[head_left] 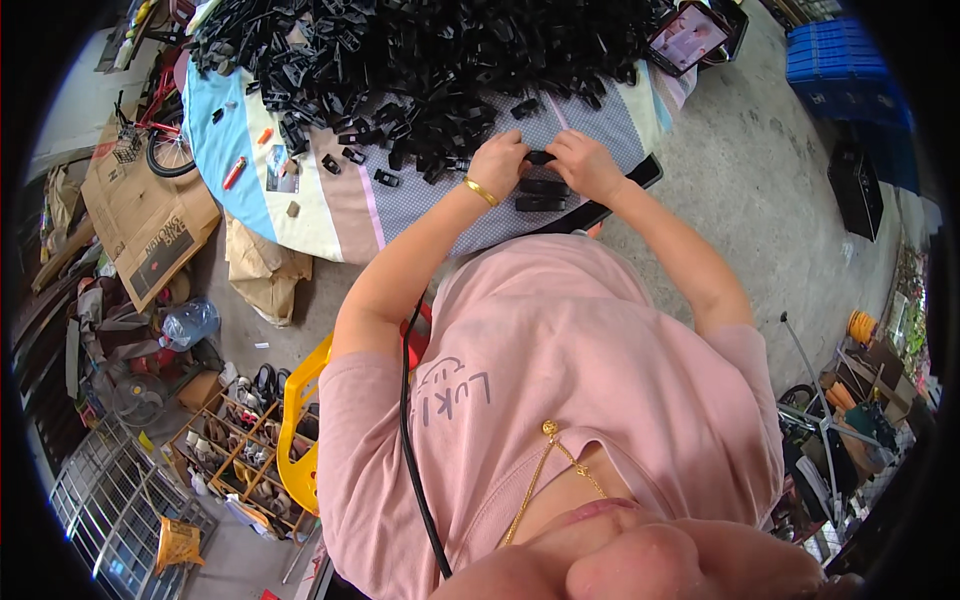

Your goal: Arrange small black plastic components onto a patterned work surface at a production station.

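My left hand (498, 163), with a gold bangle at the wrist, and my right hand (584, 166) meet over the near edge of the table. Between their fingertips they pinch a small black plastic part (539, 157); its exact kind is too small to tell. Both hands are closed on it, one at each end. Just below, two longer black pieces (542, 188) lie one behind the other on the dotted grey cloth. A large heap of black plastic parts (420, 70) covers the far side of the table, with several loose ones to the left of my left hand.
A striped cloth (340, 225) covers the table. A lighter (234, 173) lies on its left side; a phone showing a picture (690, 38) stands at the far right. A yellow plastic chair (295, 430), shoe rack (235, 445) and cardboard (140, 215) flank my left. Blue crates (850, 75) stand far right.
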Demonstrator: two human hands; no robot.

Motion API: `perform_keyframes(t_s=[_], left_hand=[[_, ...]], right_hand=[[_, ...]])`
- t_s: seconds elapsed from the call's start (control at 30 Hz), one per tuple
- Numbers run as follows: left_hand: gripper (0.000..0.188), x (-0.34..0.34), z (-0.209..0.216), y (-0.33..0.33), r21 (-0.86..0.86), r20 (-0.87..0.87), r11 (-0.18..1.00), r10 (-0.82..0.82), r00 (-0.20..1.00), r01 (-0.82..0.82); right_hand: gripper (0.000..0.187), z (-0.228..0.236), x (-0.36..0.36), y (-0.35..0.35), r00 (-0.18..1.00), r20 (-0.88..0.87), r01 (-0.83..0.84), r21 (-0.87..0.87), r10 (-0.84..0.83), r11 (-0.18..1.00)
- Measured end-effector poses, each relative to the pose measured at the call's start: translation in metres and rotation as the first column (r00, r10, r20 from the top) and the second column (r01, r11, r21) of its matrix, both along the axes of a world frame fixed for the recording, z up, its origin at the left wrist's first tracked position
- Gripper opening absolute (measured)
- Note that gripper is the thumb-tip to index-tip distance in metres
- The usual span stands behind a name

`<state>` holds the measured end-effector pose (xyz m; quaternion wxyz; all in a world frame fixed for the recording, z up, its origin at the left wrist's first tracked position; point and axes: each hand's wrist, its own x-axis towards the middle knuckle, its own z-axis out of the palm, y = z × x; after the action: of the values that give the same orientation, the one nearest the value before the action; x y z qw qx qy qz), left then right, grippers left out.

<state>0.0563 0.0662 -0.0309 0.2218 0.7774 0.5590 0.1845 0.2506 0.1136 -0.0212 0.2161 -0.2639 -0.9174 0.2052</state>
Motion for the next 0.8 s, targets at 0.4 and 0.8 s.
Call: perform_keyframes(t_s=[0.4, 0.8], left_hand=[[0.034, -0.125, 0.012, 0.08, 0.086, 0.062, 0.544, 0.833, 0.549, -0.835], [0.035, -0.121, 0.027, 0.106, -0.235, -0.118, 0.356, 0.913, 0.39, -0.904]], right_hand=[[0.023, -0.005, -0.05, 0.026, 0.973, -0.052, 0.23, 0.137, -0.225, 0.963], [0.028, 0.0, -0.061, 0.009, 0.945, 0.139, 0.306, -0.062, -0.295, 0.95]])
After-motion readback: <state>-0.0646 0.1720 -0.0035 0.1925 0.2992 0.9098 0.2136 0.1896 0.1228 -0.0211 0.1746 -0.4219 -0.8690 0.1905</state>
